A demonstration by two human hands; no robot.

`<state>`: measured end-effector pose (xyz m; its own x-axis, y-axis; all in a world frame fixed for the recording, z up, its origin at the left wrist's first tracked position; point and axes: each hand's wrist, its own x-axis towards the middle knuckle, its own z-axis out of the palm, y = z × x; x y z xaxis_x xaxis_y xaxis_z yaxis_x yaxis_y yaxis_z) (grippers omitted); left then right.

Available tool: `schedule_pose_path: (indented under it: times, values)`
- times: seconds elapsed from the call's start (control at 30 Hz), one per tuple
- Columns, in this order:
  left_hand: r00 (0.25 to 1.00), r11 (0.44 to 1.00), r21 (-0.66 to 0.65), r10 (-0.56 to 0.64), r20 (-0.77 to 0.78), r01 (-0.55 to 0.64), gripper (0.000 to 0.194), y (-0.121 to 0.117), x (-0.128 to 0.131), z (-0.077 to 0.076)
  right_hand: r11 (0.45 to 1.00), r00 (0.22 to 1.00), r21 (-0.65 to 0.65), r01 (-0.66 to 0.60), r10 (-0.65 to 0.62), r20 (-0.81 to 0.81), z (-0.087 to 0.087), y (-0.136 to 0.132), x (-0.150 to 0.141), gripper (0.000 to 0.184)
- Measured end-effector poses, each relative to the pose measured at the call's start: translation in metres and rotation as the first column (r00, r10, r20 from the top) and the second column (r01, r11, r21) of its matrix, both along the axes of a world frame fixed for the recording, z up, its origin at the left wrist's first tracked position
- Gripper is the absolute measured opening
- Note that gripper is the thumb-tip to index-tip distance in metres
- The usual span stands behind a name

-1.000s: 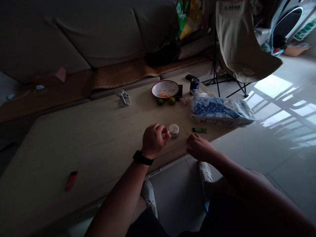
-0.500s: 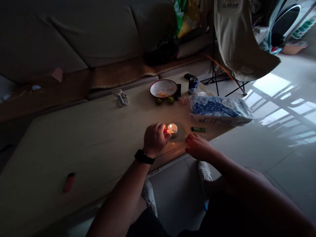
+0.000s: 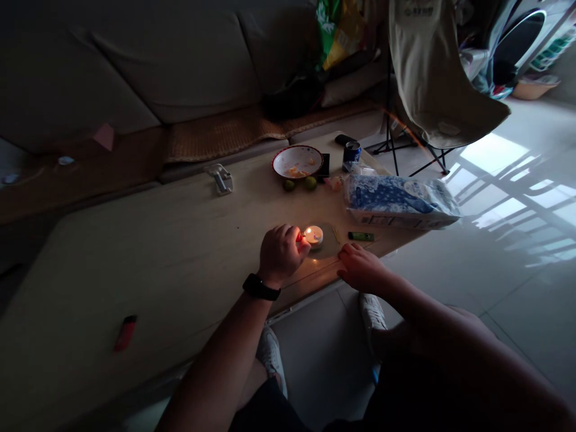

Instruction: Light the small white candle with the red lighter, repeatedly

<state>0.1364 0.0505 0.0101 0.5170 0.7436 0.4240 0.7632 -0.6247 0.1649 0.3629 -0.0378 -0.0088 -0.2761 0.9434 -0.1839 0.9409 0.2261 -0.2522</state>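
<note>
A small round tea-light candle (image 3: 314, 236) in a shallow holder glows on the table beside my left hand (image 3: 282, 252). The fingers of that hand are closed around something small with a red glow, which I cannot make out. A small flame burns between its fingertips and the candle. My right hand (image 3: 360, 264) lies at the table's near edge, fingers bent and pressed together; their tips are too dark to show what they hold. Thin pale sticks (image 3: 336, 235) lie just beyond it, beside a small green case or lighter (image 3: 361, 236).
A red lighter (image 3: 125, 333) lies on the table (image 3: 171, 252) at left. Farther back are a patterned bowl (image 3: 297, 151), two green fruits (image 3: 310, 183), a blue can (image 3: 351, 153) and a blue-white wrapped pack (image 3: 400, 201). A sofa (image 3: 189, 66) and a folding chair (image 3: 432, 84) stand behind.
My left hand has shifted very slightly left, and the view moved a little with it. The flame still burns by the candle. My right hand stays in place.
</note>
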Motion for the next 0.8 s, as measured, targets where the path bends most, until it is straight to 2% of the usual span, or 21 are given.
schedule_pose_path:
  times: [0.27,0.4,0.6,0.8]
  values:
    - [0.999,1.000,-0.014,-0.028,-0.028,0.027,0.015,-0.002,0.006,0.000,0.999,1.000,0.034,-0.025,0.025,0.019,-0.001,-0.001,0.001,0.024]
    - [1.000,1.000,-0.002,0.007,0.012,-0.007,0.012,0.000,0.002,0.000,0.998,1.000,0.049,-0.026,0.026,0.017,-0.003,-0.001,0.002,0.025]
    - [0.971,0.998,-0.020,0.063,0.230,-0.060,0.018,0.004,-0.021,-0.001,0.997,0.999,0.071,-0.035,0.033,0.022,-0.007,-0.001,0.003,0.026]
    - [0.874,0.978,-0.195,0.163,0.457,-0.081,0.026,0.007,-0.052,-0.005,0.995,0.999,0.083,-0.048,0.047,0.020,-0.009,-0.001,0.003,0.028]
